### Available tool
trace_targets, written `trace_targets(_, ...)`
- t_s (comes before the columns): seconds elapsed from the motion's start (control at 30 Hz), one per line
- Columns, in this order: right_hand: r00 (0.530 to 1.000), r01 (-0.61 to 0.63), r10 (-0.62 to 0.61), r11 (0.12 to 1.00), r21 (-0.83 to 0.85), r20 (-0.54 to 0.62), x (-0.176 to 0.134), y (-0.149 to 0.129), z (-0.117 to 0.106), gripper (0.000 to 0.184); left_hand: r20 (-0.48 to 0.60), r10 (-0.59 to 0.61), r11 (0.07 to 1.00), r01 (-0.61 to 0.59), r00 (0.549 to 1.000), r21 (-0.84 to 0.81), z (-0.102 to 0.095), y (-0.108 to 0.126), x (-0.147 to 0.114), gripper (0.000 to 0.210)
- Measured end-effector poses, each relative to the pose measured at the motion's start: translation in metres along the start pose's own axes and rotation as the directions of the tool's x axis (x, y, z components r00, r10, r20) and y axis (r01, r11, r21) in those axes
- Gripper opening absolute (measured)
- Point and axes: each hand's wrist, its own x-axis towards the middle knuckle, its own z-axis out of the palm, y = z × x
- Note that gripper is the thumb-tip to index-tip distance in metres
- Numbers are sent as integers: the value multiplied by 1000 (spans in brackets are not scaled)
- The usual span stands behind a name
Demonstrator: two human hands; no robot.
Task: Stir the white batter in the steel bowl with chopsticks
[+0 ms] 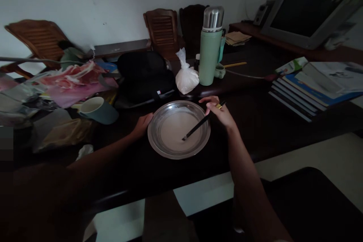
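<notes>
A round metal bowl [151, 136] stands on the dark table, with a smooth, pale beige liquid [172, 130] in it. My left hand [143, 124] grips the bowl's left rim, the thumb along the edge and the other fingers mostly hidden. Over the right rim, my right hand [219, 112] is closed around black chopsticks [198, 124] with gold bands near their upper ends. They slant down to the left, and their tips dip into the liquid near the middle of the bowl. The two sticks lie so close together that they look almost like one.
Behind the bowl stand a tied plastic bag of white powder [187, 79], a tall green thermos [210, 53] and a black bag [144, 79]. A blue-grey mug [100, 110] and plastic wrappings [65, 132] lie left. Stacked books [309, 90] are at the right, near a television [303, 11].
</notes>
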Motion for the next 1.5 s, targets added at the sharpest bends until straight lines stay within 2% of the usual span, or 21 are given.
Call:
trace_targets(0.07, 995, 18, -18, 1000, 0, 94, 1, -2, 5, 47, 5, 6, 1000, -6, 1000, 5, 0, -1, 1, 48)
trace_targets(0.13, 993, 22, -20, 1000, -15, 117, 2, -2, 10, 43, 6, 12, 1000, -13, 1000, 7, -1, -1, 1, 47)
trace_targets(0.3, 991, -43, 39, 999, -30, -130, 1, 3, 3, 44, -4, 29, 1000, -29, 1000, 1, -1, -3, 1, 46)
trace_targets(0.33, 988, -44, 41, 999, -16, -147, 1, 3, 0, 46, -6, 30, 1000, -30, 1000, -1, 0, -3, 1, 46)
trace_targets(0.43, 999, -12, 13, 1000, 13, -35, 0, -1, -2, 48, 0, 23, 1000, -23, 1000, -14, 0, -2, 1, 46)
trace_targets(0.53, 994, 20, -20, 1000, 6, 106, 1, -5, 7, 40, 2, 15, 1000, -15, 1000, -13, 0, -1, 0, 47)
trace_targets(0.57, 994, 25, -25, 1000, 0, 107, 2, -4, 9, 36, 3, 13, 1000, -13, 1000, -9, 0, 0, 0, 48)
trace_targets(0.63, 999, 12, -12, 1000, -17, 31, 2, -1, 10, 33, 3, 7, 1000, -7, 1000, -3, 0, 2, -1, 48)
trace_targets(0.7, 996, -20, 17, 999, -31, -84, 2, 2, 6, 35, -3, 4, 1000, -4, 1000, -4, 0, 3, -1, 49)
trace_targets(0.77, 991, -33, 29, 999, -26, -129, 1, 3, 1, 41, -6, 2, 1000, -2, 1000, -7, 0, 5, -1, 50)
trace_targets(0.87, 1000, -14, 14, 1000, 0, 1, 0, -1, 1, 47, 2, -1, 1000, 1, 1000, -3, 0, 7, -2, 50)
trace_targets(0.97, 994, 4, -4, 1000, -3, 112, 2, -5, 9, 43, -4, 3, 1000, -3, 1000, 8, 0, 8, -1, 51)
trace_targets(1.17, 995, -30, 28, 999, -17, -97, 1, 1, 2, 43, -4, 7, 999, -7, 1000, 33, -1, 8, -2, 50)
trace_targets(1.27, 1000, -12, 12, 1000, 15, 9, 0, -1, 1, 47, 4, 23, 999, -23, 1000, 28, -1, 8, -3, 52)
trace_targets(1.37, 993, 0, 1, 1000, -5, 116, 1, -4, 8, 42, 1, 31, 999, -31, 1000, 30, -1, 8, -2, 52)
trace_targets(1.43, 997, 2, 0, 1000, -27, 78, 2, -2, 11, 39, 0, 29, 999, -29, 1000, 24, -1, 7, -2, 51)
trace_targets(1.5, 1000, -17, 17, 999, -41, -22, 2, 0, 8, 39, -1, 22, 1000, -22, 1000, 16, -1, 6, -2, 50)
